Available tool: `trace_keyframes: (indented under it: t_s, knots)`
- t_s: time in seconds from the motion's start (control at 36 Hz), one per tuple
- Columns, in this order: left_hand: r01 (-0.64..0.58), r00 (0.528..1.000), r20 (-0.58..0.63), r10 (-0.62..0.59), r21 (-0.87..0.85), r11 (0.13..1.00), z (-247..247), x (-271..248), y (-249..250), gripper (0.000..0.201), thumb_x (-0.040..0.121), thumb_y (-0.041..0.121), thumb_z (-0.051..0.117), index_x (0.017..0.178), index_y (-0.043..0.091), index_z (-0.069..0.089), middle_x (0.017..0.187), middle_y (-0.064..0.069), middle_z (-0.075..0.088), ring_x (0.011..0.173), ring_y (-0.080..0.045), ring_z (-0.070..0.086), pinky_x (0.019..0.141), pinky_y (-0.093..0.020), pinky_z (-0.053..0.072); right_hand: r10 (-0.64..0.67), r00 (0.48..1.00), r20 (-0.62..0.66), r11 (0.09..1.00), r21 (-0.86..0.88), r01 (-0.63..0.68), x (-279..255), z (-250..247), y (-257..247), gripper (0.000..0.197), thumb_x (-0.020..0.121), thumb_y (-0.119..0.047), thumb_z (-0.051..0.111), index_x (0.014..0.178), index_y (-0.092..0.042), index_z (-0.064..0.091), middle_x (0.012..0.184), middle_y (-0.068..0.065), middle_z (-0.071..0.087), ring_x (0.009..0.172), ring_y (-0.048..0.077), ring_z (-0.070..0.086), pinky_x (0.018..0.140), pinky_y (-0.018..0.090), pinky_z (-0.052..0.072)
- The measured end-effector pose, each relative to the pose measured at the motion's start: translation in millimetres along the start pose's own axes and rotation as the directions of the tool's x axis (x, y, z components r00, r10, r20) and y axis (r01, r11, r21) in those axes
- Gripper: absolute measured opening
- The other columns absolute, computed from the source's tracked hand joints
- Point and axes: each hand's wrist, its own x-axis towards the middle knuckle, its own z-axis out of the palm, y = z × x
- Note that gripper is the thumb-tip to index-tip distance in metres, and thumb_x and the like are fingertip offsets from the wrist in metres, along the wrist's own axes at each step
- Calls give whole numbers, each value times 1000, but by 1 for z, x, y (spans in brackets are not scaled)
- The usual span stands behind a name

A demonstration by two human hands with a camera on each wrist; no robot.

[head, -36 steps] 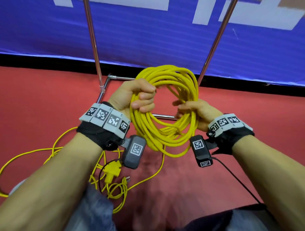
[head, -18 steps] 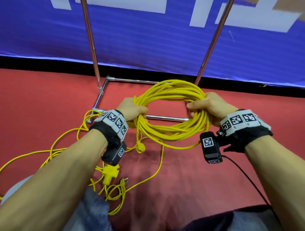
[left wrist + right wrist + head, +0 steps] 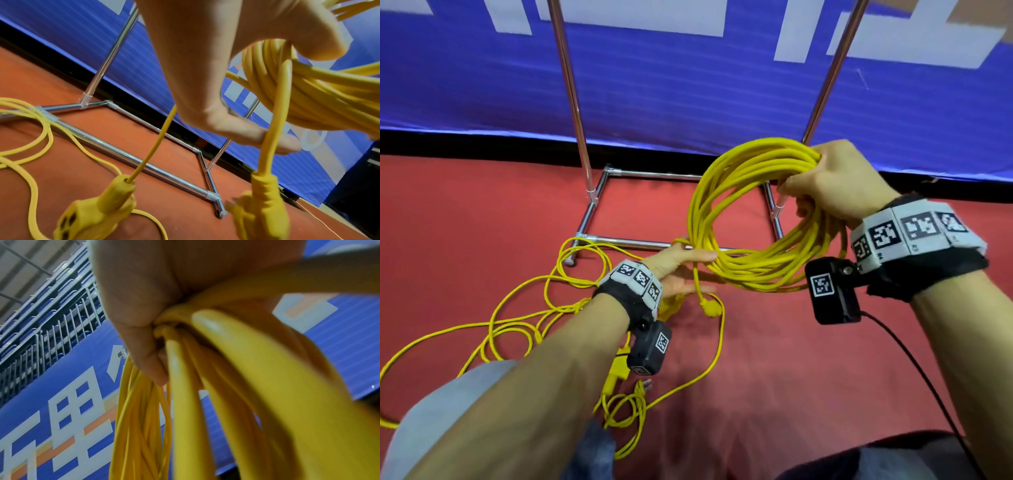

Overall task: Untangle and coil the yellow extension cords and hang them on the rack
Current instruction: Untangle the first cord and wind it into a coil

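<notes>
**Coiled cord held above the rack base**

The right hand [image 3: 835,181] grips the coiled yellow cord [image 3: 743,219] at its upper right side, fingers wrapped fully round the bundled turns. The right wrist view confirms this: the strands run through the clenched palm and hang below it. The coil is held in the air, tilted, in front of the chrome rack [image 3: 571,102], over the rectangular base frame on the red floor [image 3: 791,377].

The left hand [image 3: 681,270] lies under the coil's lower left edge with fingers extended and relaxed, touching the turns without closing on them. In the left wrist view, one strand crosses the fingertips [image 3: 283,144] and hangs down to a yellow plug [image 3: 709,310]. A second end, a yellow socket [image 3: 92,209], hangs beside it on a thinner strand.

A second yellow cord [image 3: 517,315] lies loose and tangled on the floor to the left, one loop draped over the rack's front base bar. A blue banner [image 3: 688,85] stands behind the rack.
</notes>
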Motion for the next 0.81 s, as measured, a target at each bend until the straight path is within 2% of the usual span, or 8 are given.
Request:
trace_keyframes:
  t_s: [0.06,0.19,0.28,0.39,0.5,0.64,0.72,0.81]
  knots:
    - [15,997,73,-16,20,1000,0,3,-7,15,80,10,71,79,24,75,94,-2,73,83,-32,71,81,-41,56,-25,999,-39,999,-48,23,2,-5,-3,12,76,-3,66,78,7,60,56,17,52,41,19,51,38,23,39]
    - [-18,996,91,21,-34,999,-7,10,-13,57,70,7,71,122,19,52,102,-2,67,65,-27,68,66,-31,55,-52,995,-82,995,-85,45,6,-16,-6,29,72,-8,69,80,16,56,60,20,54,52,27,51,53,44,45]
    - [-40,992,121,44,-40,998,-12,10,-13,73,68,-7,66,134,17,46,108,-7,69,63,-25,64,64,-30,54,-33,996,-83,997,-72,27,6,-20,-5,27,72,-8,69,79,15,56,58,20,55,52,28,54,53,42,45]
    - [-58,995,83,63,-68,996,-16,10,-14,97,66,-16,65,149,20,29,124,-5,66,69,-25,68,61,-29,55,-3,998,-64,997,-73,-2,4,-23,0,22,76,-7,69,79,12,59,50,11,52,45,23,52,47,31,42]
    - [-140,990,6,141,-99,985,-14,14,-18,108,78,-21,58,154,31,3,143,-6,51,95,-34,70,67,-35,56,70,993,-97,995,-65,-76,8,-22,7,20,74,-5,67,81,13,60,54,15,54,50,28,56,52,37,48]
    - [-250,964,-104,243,-53,967,-7,17,-18,101,83,-19,55,155,30,5,156,-17,24,72,-7,68,55,-28,43,158,972,-174,979,-102,-177,13,-19,16,9,73,-8,64,71,1,61,57,17,55,49,29,60,55,40,50]
    - [-312,939,-130,317,56,948,-13,23,-18,96,82,-16,62,155,24,14,145,-18,45,90,-18,63,53,-22,48,210,964,-161,971,-78,-224,14,-20,23,13,76,-7,65,67,0,59,54,15,53,45,27,57,55,39,49]
    - [-338,896,-209,391,248,908,-19,29,-16,90,76,-12,71,151,13,28,106,-6,64,82,-14,65,78,-25,56,249,961,-120,967,-30,-254,14,-22,27,17,74,-6,66,60,-3,57,50,14,50,42,25,51,58,42,49]
